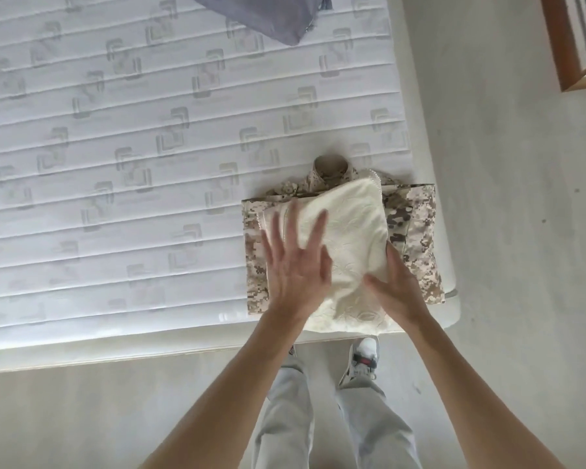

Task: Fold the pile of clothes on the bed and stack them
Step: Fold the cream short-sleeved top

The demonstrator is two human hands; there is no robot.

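The folded cream garment (347, 252) lies on the folded camouflage shirt (416, 245) at the mattress (115, 147) corner, forming the stack. The left hand (293, 265) presses flat, fingers spread, apparently smoothing it. The right hand (394, 286) steadies the right edge, fingers straight. A grey cloth (271, 15) lies well apart; nothing obstructs.

We recorded two folded garments stacked at the bed's (183, 130) near right corner. Lower: a camouflage shirt (416, 238), tan and brown digital print, folded to a rectangle, collar pointing away. Upper: a cream embossed cloth (352, 231) with beaded trim, folded, lying skewed atop the shirt, its near edge overhanging the mattress edge.
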